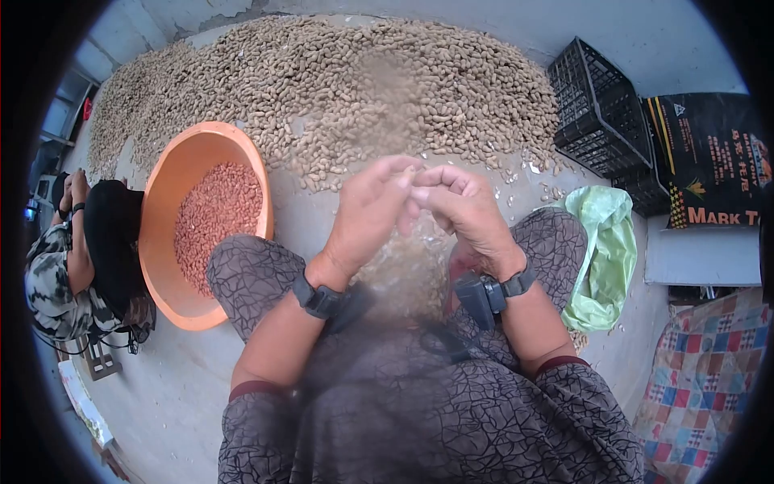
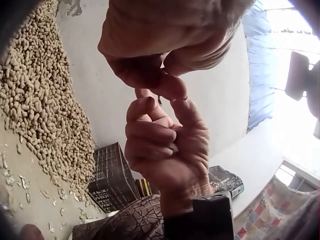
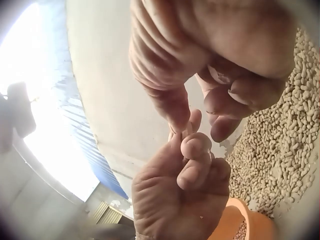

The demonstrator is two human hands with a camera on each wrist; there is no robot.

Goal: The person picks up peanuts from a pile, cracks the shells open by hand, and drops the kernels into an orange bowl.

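Note:
My left hand (image 1: 363, 214) and right hand (image 1: 472, 211) meet at their fingertips above my lap. Between them they pinch a small peanut (image 3: 186, 132), mostly hidden by the thumbs and fingers. The right hand's other fingers curl toward the palm, where a pale bit of shell (image 3: 220, 76) shows in the right wrist view. Unshelled peanuts (image 1: 322, 89) lie in a wide heap on the floor ahead. To the left stands an orange basin (image 1: 157, 242) holding reddish shelled kernels (image 1: 214, 218). Below the hands, shells (image 1: 403, 270) lie blurred between the knees.
A black plastic crate (image 1: 601, 113) stands at the right of the heap, beside a black printed sack (image 1: 709, 153). A green bag (image 1: 601, 266) lies by my right knee. Another person (image 1: 60, 274) sits at the far left. Patchwork cloth (image 1: 705, 379) hangs at lower right.

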